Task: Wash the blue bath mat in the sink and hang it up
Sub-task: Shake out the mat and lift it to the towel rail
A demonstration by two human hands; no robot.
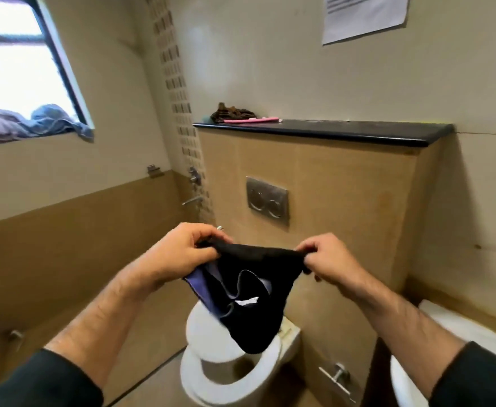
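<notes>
Your left hand point(179, 251) and right hand point(326, 259) each pinch a top corner of the dark, blue-lined mat point(252, 292), stretching it between them so it hangs above the white toilet point(226, 374). Beyond, a black shelf point(358, 130) carries a pink stick point(251, 120). Far left, cloths point(35, 121) lie on the windowsill.

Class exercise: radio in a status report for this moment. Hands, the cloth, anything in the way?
Left hand and right hand each pinch a top corner of the dark cloth. Cloth hangs spread above the toilet. Nothing blocking; blue cloth on window sill.
</notes>
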